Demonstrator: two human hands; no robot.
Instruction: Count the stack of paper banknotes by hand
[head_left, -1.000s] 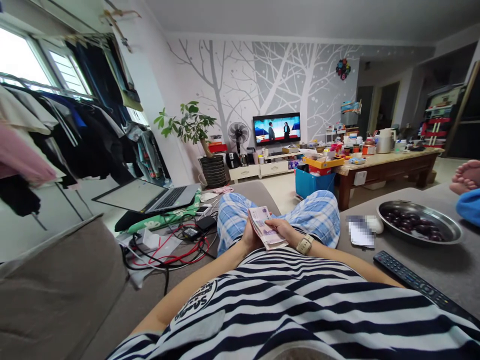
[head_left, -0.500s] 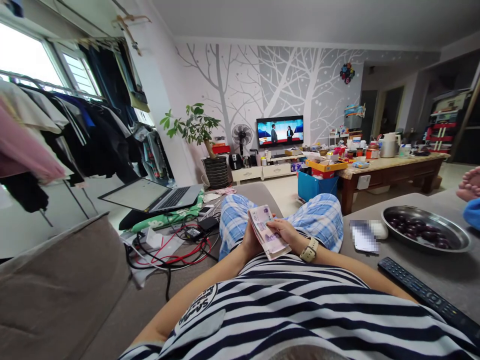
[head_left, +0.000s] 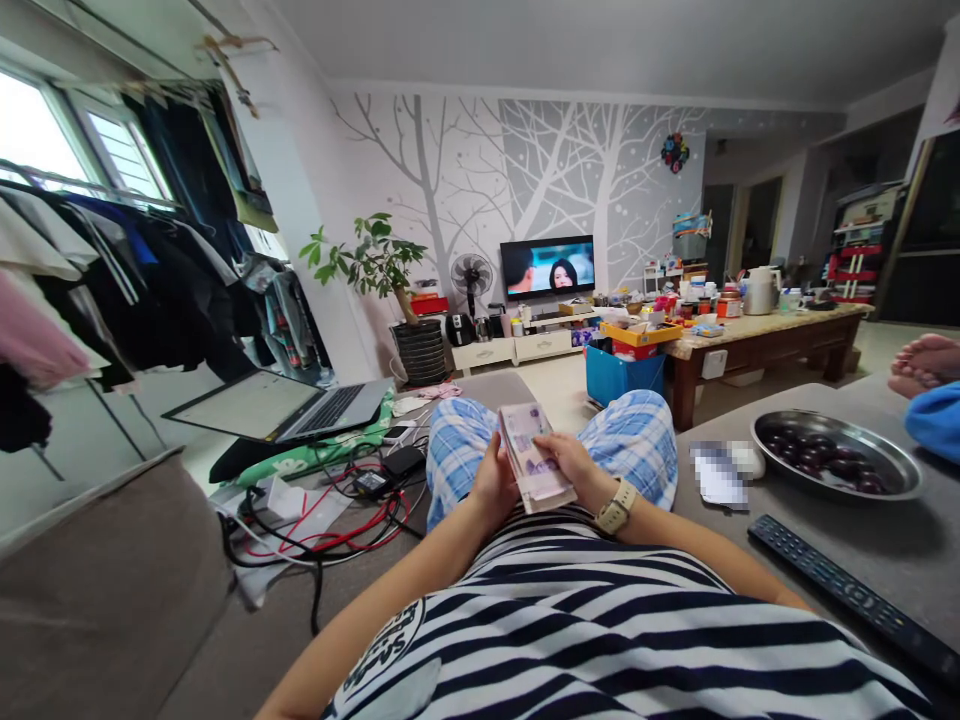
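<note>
A stack of purplish-pink banknotes (head_left: 534, 470) is held above my lap, tilted with its printed face up. My left hand (head_left: 495, 482) grips its left side, the thumb along the edge and the fingers hidden beneath. From the right, my right hand (head_left: 576, 462) closes on the stack with the thumb lying over the top note; its other fingers are mostly out of sight. A pale wristwatch (head_left: 616, 505) is on my right wrist. Under the hands are my knees in blue checked trousers (head_left: 631, 430).
To my left lie an open laptop (head_left: 337, 412) and tangled cables (head_left: 330, 540). On the right are a metal bowl (head_left: 911, 485) of dark round fruit, a blurred-out object (head_left: 721, 478) and a remote control (head_left: 847, 580). Another person's bare foot (head_left: 926, 362) rests beyond. A cluttered table (head_left: 757, 335) stands ahead.
The camera view has shifted slightly, moving the room leftward in the picture. My left thumb has moved to the stack's left edge. The television picture has changed. Both hands still hold the banknotes.
</note>
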